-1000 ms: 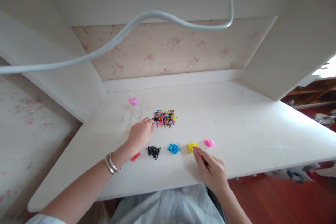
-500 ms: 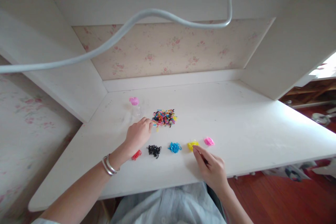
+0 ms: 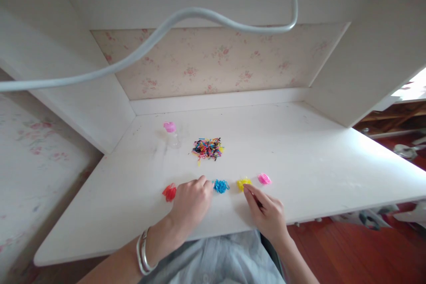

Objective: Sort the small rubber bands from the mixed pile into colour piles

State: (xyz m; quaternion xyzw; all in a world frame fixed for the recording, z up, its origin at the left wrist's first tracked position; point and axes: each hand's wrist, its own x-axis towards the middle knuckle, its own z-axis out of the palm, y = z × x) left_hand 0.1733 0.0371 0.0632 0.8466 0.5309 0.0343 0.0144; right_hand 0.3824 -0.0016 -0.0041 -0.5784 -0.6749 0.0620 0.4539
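Observation:
My left hand (image 3: 192,200) rests knuckles up on the white desk (image 3: 316,159), its fingers curled and their tips beside the blue band heap (image 3: 221,186). It hides the black heap; whether it pinches a band is hidden. A red heap (image 3: 169,191) lies just to its left. My right hand (image 3: 266,214) lies with its fingers together, the forefinger touching the yellow heap (image 3: 244,183). A pink heap (image 3: 264,179) sits to the right of that. The mixed pile of coloured bands (image 3: 208,147) lies farther back, apart from both hands.
A small clear bottle with a pink cap (image 3: 170,128) stands left of the mixed pile. White side panels and a flowered back wall enclose the desk. A grey cable (image 3: 186,14) hangs across the top of the view. Red wooden floor shows at the right.
My left hand has pulled back from the edge of the mixed pile toward me and to the right, now covering the black heap. The right hand has stayed at the yellow heap.

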